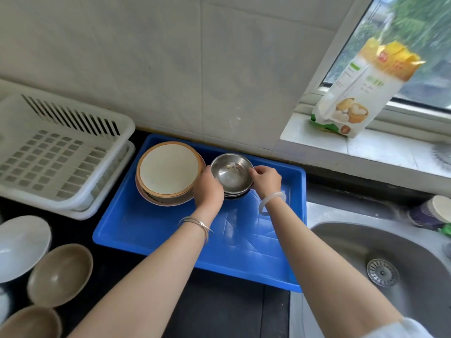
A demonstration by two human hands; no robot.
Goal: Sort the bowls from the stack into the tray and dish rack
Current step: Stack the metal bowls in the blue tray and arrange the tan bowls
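Both hands, left (209,189) and right (266,181), clasp the steel bowl (231,173) atop its stack, far in the tray (170,230). The rack (58,152) (far left) looks empty; sorting seems barely begun.

left wrist: thin silver bangles (199,225) | right wrist: pale translucent bangle (272,203)

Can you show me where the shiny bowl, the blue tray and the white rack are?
shiny metal bowl (231,172): head view, on its inside bottom.
blue tray (156,230): head view, on its bare floor, lower left.
white dish rack (48,162): head view, on its slotted floor.
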